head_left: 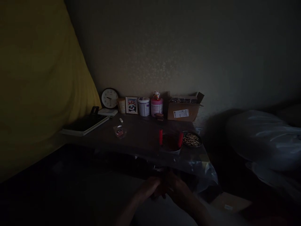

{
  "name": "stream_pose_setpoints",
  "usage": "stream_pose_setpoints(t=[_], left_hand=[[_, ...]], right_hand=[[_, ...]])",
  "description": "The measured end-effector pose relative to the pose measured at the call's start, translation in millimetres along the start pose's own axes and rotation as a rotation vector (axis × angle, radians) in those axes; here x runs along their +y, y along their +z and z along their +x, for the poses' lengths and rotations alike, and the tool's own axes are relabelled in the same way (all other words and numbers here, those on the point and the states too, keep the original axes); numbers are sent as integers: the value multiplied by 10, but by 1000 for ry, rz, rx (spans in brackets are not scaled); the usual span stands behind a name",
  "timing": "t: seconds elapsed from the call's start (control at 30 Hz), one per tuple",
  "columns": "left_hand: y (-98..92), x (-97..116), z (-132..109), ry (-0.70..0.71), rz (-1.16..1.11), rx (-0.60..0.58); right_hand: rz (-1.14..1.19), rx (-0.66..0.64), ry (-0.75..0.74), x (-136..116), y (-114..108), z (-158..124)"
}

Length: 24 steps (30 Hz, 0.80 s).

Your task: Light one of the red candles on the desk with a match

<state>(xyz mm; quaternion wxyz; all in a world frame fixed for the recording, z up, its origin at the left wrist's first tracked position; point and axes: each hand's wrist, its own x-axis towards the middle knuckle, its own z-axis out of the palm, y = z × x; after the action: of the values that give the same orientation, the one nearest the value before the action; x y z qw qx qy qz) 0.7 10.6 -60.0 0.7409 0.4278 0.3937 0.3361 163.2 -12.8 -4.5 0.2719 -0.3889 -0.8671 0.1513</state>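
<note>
In the dim light my left hand (154, 184) and my right hand (173, 181) are close together, low in front of the table's near edge. Their fingers are curled in and mostly dark. A small pale sliver shows near the fingertips, but what the hands hold I cannot make out. Beyond them, two red candles (161, 137) stand upright, one at each side of a round tray (175, 152). Just right of the tray is a round dish (201, 143) heaped with short thin sticks like matchsticks (191, 140).
A plastic-covered table (141, 135) carries a clear packet (119, 131). Along the wall stand a clock (109, 98), a panda picture (132, 105), a white tin (144, 106), a pink-lidded tin (156, 108) and an open carton (181, 110). A yellow curtain (42, 69) hangs left.
</note>
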Motion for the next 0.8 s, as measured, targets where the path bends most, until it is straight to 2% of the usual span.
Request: stream_pose_setpoints(t=[0.2, 0.53, 0.7, 0.8], left_hand=[[-2, 49, -76, -2, 158, 0], [16, 45, -49, 40, 267, 20], [59, 122, -29, 83, 179, 89], [83, 270, -67, 103, 115, 112]], right_hand=[[37, -9, -14, 44, 21, 1], [53, -57, 31, 110, 57, -32], [94, -33, 236, 205, 41, -3], [226, 94, 374, 175, -82, 57]])
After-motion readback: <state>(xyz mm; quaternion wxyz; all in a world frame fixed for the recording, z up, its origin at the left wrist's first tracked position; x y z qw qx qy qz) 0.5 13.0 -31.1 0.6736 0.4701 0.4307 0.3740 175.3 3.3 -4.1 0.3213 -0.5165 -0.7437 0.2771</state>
